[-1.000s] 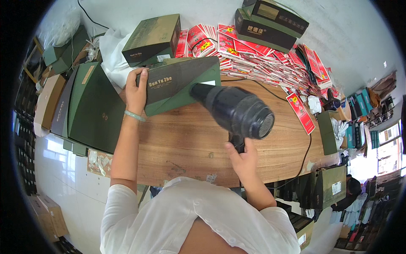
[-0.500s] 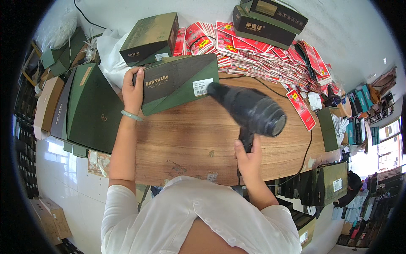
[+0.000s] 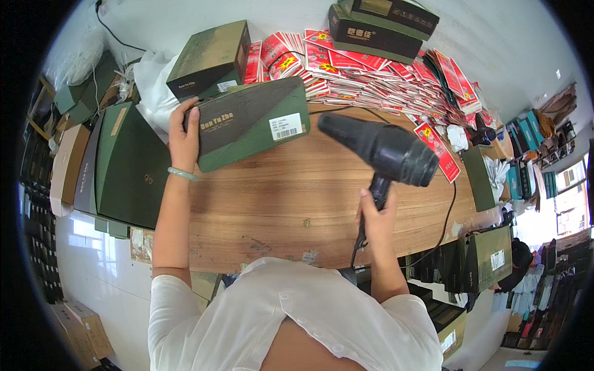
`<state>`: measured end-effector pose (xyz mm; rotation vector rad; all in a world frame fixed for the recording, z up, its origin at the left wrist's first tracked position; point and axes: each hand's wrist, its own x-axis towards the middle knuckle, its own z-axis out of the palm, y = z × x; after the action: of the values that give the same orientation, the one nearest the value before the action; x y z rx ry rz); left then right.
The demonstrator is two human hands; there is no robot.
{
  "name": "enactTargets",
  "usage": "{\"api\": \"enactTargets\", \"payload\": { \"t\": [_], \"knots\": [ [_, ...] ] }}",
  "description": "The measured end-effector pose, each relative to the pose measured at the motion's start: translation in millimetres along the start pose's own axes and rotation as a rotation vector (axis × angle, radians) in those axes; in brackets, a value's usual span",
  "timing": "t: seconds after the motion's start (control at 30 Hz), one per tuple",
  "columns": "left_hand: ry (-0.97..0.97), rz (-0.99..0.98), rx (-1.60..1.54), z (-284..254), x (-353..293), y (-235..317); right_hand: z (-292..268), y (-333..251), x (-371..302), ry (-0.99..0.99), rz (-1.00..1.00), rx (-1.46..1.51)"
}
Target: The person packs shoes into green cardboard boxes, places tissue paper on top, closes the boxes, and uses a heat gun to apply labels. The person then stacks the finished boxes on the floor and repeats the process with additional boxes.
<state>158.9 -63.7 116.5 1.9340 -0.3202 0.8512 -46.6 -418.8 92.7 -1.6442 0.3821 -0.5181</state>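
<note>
My left hand [image 3: 185, 137] grips the left end of a green and dark brown shoebox [image 3: 250, 133], its thumb on the near face and its fingers going behind. The box is tilted so that its long side with a white barcode label [image 3: 286, 127] faces me. In my right hand [image 3: 377, 216] is a black hair dryer [image 3: 387, 148], held by the handle. Its nozzle points left toward the label end of the box, a small gap away. From the handle's base a cord hangs down at the table's near edge.
Red printed packets [image 3: 371, 80] are heaped along the wall. Behind the held box stands another shoebox [image 3: 213, 55]; two more boxes [image 3: 377, 34] are stacked on the packets. A large green box [image 3: 133, 167] is at the left of the wooden table [image 3: 278, 210]. A black cord [image 3: 450, 216] runs down the right side.
The hair dryer has moved right, and its nozzle has come away from the label. The view has shifted slightly; my left hand still holds the shoebox.
</note>
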Motion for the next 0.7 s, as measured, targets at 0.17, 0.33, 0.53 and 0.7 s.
{"api": "enactTargets", "payload": {
  "t": [0.17, 0.33, 0.53, 0.7],
  "knots": [
    [-0.040, 0.395, 0.584, -4, 7, 28, -60, 32, 50, 0.100, 0.199, 0.226],
    [-0.218, 0.426, 0.738, 6, 4, 43, -135, 115, 105, 0.267, 0.404, 0.292],
    [-0.208, 0.540, 0.798, -3, -6, 16, -202, 191, 115, 0.417, 0.440, 0.278],
    [-0.337, 0.451, 0.698, -11, -5, 11, -185, 157, 128, 0.631, 0.200, -1.389]
  ]
}}
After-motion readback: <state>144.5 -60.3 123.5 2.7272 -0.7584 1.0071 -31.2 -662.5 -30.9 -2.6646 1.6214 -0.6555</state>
